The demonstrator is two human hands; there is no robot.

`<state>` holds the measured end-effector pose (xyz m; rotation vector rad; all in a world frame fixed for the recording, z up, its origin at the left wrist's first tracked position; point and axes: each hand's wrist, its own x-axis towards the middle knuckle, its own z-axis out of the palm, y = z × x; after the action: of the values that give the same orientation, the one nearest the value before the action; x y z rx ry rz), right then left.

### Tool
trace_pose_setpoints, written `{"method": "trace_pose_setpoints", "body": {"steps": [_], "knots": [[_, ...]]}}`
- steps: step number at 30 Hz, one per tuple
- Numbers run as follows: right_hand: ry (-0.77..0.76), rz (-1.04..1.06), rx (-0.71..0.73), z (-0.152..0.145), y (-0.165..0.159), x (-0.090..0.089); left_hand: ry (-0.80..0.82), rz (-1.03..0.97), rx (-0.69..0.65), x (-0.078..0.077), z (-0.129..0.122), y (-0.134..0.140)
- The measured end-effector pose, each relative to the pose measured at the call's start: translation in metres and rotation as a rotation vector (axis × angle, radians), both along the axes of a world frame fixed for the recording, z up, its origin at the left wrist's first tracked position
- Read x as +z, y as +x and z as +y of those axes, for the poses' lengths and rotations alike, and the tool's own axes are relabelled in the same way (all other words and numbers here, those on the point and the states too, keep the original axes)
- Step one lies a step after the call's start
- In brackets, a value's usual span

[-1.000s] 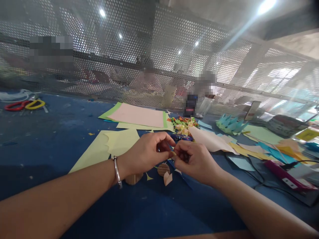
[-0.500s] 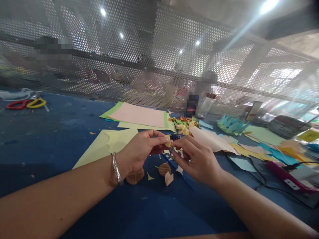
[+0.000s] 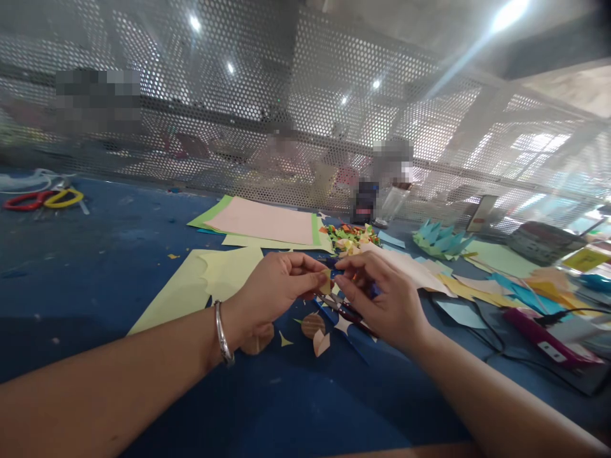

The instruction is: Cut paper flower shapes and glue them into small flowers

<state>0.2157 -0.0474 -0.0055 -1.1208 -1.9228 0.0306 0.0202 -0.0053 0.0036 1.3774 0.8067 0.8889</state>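
Over the blue table, my left hand [image 3: 274, 286] pinches a small yellow paper piece [image 3: 326, 283] between thumb and fingers. Close to its right edge is my right hand [image 3: 382, 296], the curled index finger and thumb apart, with nothing visible between them. Beneath the hands lie dark-handled scissors [image 3: 350, 312], partly hidden by the right hand, and a white star-shaped paper scrap [image 3: 343, 325]. Nearer me sit a round brown cardboard disc [image 3: 313, 326], a folded peach paper piece [image 3: 321, 343] and a yellow scrap [image 3: 285, 340]. Another brown disc [image 3: 258, 340] is partly covered by my left hand.
Pale yellow sheets [image 3: 179, 286] lie left, pink and green sheets [image 3: 267, 219] behind. A heap of colourful scraps [image 3: 353, 238] and a blue paper flower [image 3: 440, 240] stand further back. Red and yellow scissors [image 3: 62, 198] are far left; a purple power strip [image 3: 548, 340] with cables is right.
My right thumb and index finger have moved apart and slightly away from the yellow paper piece. The left hand still pinches it, with the piece turned more edge-on.
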Motion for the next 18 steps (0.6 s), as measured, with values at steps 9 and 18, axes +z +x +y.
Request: {"method": "trace_pose_setpoints", "body": {"steps": [9,18], "knots": [[0.033,-0.077,0.006,-0.0009,-0.0009,0.0037,0.194,0.102,-0.069,-0.0043,0.0028,-0.0041],[0.061,-0.088,-0.006,0.0016,-0.0021,0.0031,0.138,0.122,-0.095,-0.0004,-0.0018,-0.0031]]}}
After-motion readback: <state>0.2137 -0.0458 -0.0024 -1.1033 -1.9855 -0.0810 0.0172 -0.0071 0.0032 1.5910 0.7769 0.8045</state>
